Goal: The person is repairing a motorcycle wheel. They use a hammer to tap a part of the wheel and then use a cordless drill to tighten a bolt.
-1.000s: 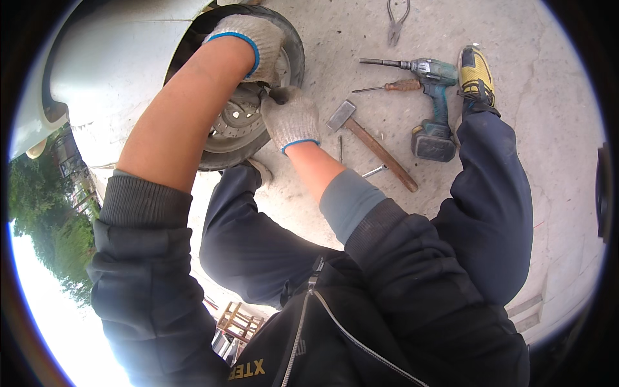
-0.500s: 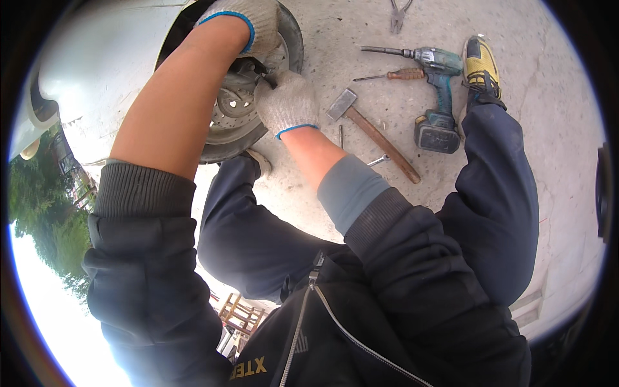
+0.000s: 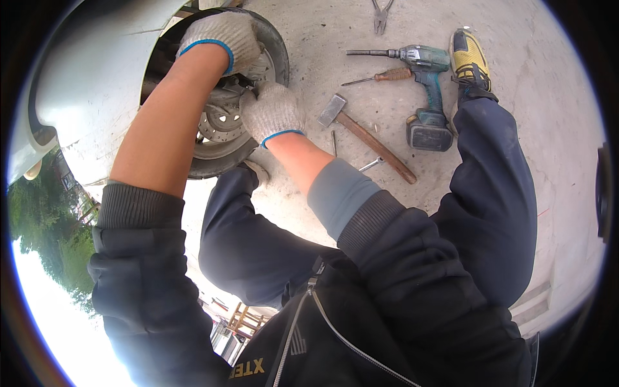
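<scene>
My left hand (image 3: pixel 219 40), in a knit glove with a blue cuff, is curled over the upper part of a wheel (image 3: pixel 276 61) inside a white vehicle's bodywork (image 3: pixel 93 90); what it grips is hidden. My right hand (image 3: pixel 272 113), gloved the same way, is closed lower down, against a dark part (image 3: pixel 241 81) near the wheel's centre, just below my left hand. Its fingertips are hidden. A metal disc with holes (image 3: pixel 218 124) shows behind it.
On the concrete floor (image 3: pixel 529 77) right of the wheel lie pliers (image 3: pixel 380 16), a cordless driver (image 3: pixel 427 90), a screwdriver (image 3: pixel 391 75), a hammer (image 3: pixel 377 145), a thin rod (image 3: pixel 334 143) and a wrench (image 3: pixel 371 164). My legs and shoe (image 3: pixel 469 61) frame them.
Both hands have shifted slightly left in the picture along with the wheel and tools, and remain closed at the wheel. My right hand dipped up, then back down a little.
</scene>
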{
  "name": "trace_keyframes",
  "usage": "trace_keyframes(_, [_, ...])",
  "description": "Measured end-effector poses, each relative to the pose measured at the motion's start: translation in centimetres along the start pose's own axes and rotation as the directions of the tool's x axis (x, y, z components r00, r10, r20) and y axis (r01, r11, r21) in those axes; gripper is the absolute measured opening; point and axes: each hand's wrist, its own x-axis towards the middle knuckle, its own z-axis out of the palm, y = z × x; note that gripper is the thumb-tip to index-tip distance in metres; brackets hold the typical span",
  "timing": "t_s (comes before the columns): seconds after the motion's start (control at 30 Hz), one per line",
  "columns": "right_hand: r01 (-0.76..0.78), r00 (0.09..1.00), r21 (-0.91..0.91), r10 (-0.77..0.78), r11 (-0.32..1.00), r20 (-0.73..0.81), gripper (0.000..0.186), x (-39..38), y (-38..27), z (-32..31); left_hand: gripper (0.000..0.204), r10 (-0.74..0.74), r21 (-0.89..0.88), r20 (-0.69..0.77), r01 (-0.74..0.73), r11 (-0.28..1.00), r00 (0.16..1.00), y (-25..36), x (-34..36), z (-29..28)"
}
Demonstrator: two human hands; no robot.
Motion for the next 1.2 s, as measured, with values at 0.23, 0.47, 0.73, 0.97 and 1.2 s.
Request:
trace_keyframes(0.23, [-0.005,0.999,0.150,0.011,0.989,-0.041,0.039,-0.9,0.5,0.0,0.037,0.031,-0.061,0.036,-0.028,0.998,0.999,0.4,-1.6,-2.0])
trace_keyframes(0.47, [0.033,0.999,-0.053,-0.034,0.998,-0.026,0.038,-0.1,-0.3,0.4,0.036,-0.001,-0.079,0.050,0.005,0.997,0.999,0.0,-0.9,-1.6])
trace_keyframes(0.73, [0.138,0.911,-0.171,-0.193,0.975,-0.365,0.042,2.7,6.0,-6.1,0.035,-0.033,-0.093,0.020,0.034,0.995,0.999,-1.0,0.8,1.2])
trace_keyframes(0.97, [-0.663,0.727,-0.392,0.424,0.638,-0.541,0.055,4.6,20.3,-20.4,0.031,-0.071,-0.120,-0.109,0.058,0.991,0.992,-0.5,-1.3,1.4])
trace_keyframes(1.2, [-0.349,0.931,-0.451,0.250,0.821,-0.265,0.043,5.8,23.0,-22.4,0.030,-0.078,-0.266,-0.519,-0.074,0.961,0.851,2.6,-8.7,-0.4])
